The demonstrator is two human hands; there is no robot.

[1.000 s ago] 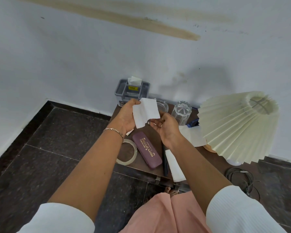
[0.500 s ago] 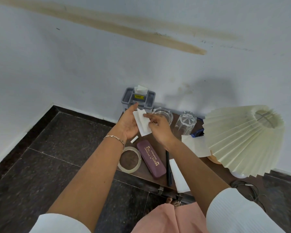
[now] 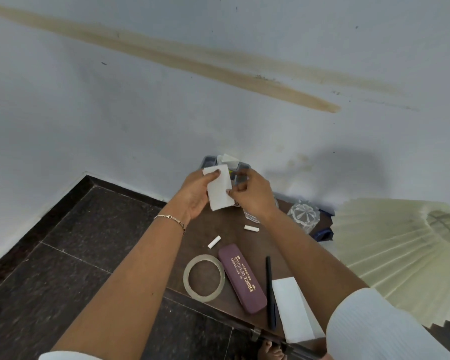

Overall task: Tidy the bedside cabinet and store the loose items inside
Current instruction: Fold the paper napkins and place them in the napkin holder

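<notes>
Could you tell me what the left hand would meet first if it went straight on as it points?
Probably the grey box against the wall, just beyond the left hand and its paper; depth is unclear.

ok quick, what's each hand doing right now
left hand: holds the white paper sheet, thumb curled over its front
right hand: pinches the right edge of the same sheet

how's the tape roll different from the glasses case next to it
The tape roll is a round, see-through ring; the glasses case is a long, solid maroon bar. The case carries gold lettering; the tape roll shows none. Both lie flat on the cabinet top, side by side, untouched.
</notes>
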